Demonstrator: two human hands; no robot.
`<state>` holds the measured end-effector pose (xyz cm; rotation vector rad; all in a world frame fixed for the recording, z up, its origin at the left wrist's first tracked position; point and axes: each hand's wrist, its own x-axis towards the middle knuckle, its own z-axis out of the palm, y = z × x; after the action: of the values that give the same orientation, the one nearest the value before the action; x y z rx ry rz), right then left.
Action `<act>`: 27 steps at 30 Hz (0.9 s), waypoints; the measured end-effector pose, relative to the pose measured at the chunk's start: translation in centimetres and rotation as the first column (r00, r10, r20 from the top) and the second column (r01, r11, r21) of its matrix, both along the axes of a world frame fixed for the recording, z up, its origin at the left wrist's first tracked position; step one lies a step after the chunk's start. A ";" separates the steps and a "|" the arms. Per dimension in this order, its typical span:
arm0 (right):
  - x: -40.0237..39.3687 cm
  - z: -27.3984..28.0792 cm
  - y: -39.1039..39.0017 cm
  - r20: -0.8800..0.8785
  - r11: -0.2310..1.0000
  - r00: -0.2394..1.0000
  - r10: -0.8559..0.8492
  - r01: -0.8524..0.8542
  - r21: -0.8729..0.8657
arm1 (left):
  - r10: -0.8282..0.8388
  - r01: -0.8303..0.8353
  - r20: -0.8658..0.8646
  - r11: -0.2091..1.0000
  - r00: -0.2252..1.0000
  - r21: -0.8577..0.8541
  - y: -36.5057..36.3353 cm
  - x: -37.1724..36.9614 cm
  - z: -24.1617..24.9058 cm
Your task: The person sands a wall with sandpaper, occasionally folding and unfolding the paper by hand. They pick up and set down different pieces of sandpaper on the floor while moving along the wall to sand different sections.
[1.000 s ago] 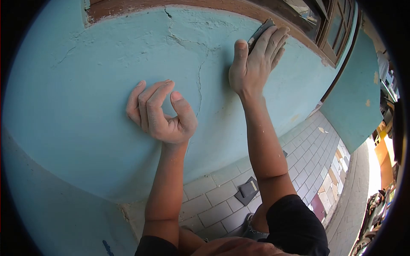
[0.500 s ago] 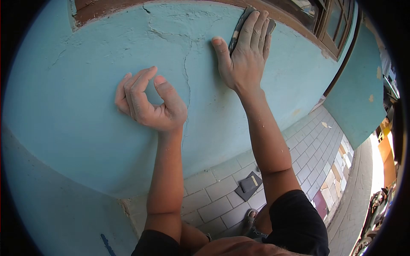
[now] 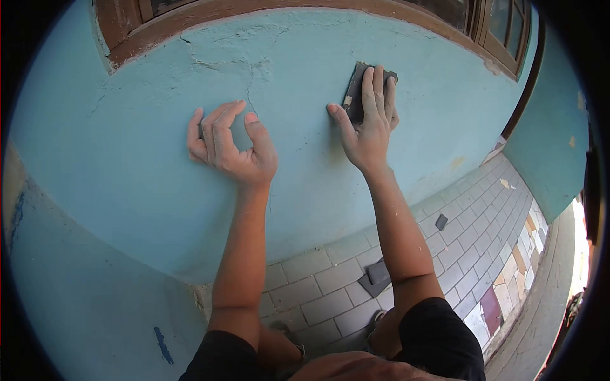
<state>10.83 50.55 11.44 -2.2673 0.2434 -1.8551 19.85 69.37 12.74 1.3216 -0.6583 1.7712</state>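
My right hand [image 3: 370, 133] presses a dark piece of sandpaper [image 3: 356, 95] flat to the light-blue wall [image 3: 305, 184]. Three fingers lie over the sheet, while the thumb sticks out to its left. Pale dust coats both hands. My left hand [image 3: 238, 143] is raised before the wall, empty, its fingers loosely curled and apart from the thumb. Just above its fingertips, a thin crack [image 3: 250, 89] runs up to rough, peeling paint [image 3: 222, 63].
A brown window frame [image 3: 184, 20] borders the wall's top. On the grey tiled floor [image 3: 340, 276] lie dark folded sheets [image 3: 377, 274] and a smaller dark piece [image 3: 441, 221]. A blue-green panel [image 3: 553, 140] stands at right; another blue wall surface [image 3: 89, 273] is at lower left.
My right hand has slid down the wall with the sandpaper, away from the window frame. The left hand keeps its curled shape. The view has shifted, showing more of the window.
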 end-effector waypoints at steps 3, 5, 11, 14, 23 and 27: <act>-0.9 0.5 0.4 0.054 0.996 0.994 0.092 -0.092 -0.009 | -0.018 0.018 0.003 0.987 1.000 0.160 -1.0 -2.2 0.0; -2.0 1.5 1.0 0.156 0.918 0.921 0.358 -0.377 0.122 | -0.271 0.283 -0.083 0.937 0.959 0.203 -1.9 -2.6 -0.2; -5.7 4.2 2.8 0.667 -0.458 -0.141 0.731 -0.827 0.326 | -0.893 0.936 -0.381 0.317 0.240 -0.153 -3.8 -7.3 2.9; -5.9 4.2 2.3 0.757 -0.588 -0.143 0.638 -0.726 0.358 | -0.863 0.877 -0.392 -0.113 -0.320 -0.466 -3.3 -9.0 4.2; -6.1 4.0 0.4 0.546 -0.118 0.262 0.796 -0.817 0.565 | -0.706 0.700 -0.375 -0.238 -0.601 -0.674 -4.6 -10.0 3.6; -5.9 3.5 -1.2 0.522 -0.090 0.268 0.810 -0.822 0.563 | -0.825 0.816 -0.398 -0.126 -0.403 -0.565 -5.1 -10.2 3.2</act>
<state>4.89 49.34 14.94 -1.1272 -0.3107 -0.7211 9.69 64.22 15.95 0.7358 -0.8019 -0.2404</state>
